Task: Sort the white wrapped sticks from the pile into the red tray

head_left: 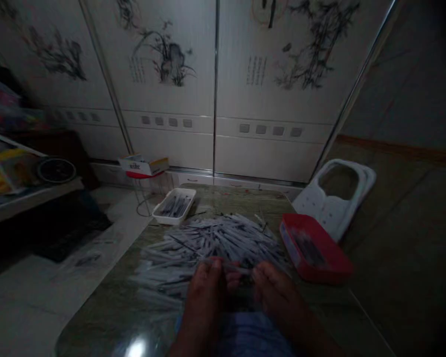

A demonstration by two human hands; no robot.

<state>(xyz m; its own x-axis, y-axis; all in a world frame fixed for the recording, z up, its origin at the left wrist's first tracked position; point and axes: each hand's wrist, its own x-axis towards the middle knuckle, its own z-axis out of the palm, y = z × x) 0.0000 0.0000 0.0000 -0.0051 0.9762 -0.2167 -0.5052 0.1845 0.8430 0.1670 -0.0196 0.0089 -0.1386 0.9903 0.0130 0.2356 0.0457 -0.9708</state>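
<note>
A wide pile of slim, whitish pens (211,238) with dark cores lies across the table before me. At the pile's near edge my left hand (208,285) is closed, thumb and fingers pinching one end of a pale pen (236,268). Its other end meets the fingertips of my right hand (273,285), which are also pinched together. The pen lies roughly level between the two hands. Dim light and blur hide its tip and finer details.
A white tray (191,192) with dark slim pieces stands at the table's far left. To the right sits a red box (334,255) holding similar pieces. Behind it is a white plastic chair (319,208). A carton (139,166) rests on a red stool beyond the marbled table (96,307).
</note>
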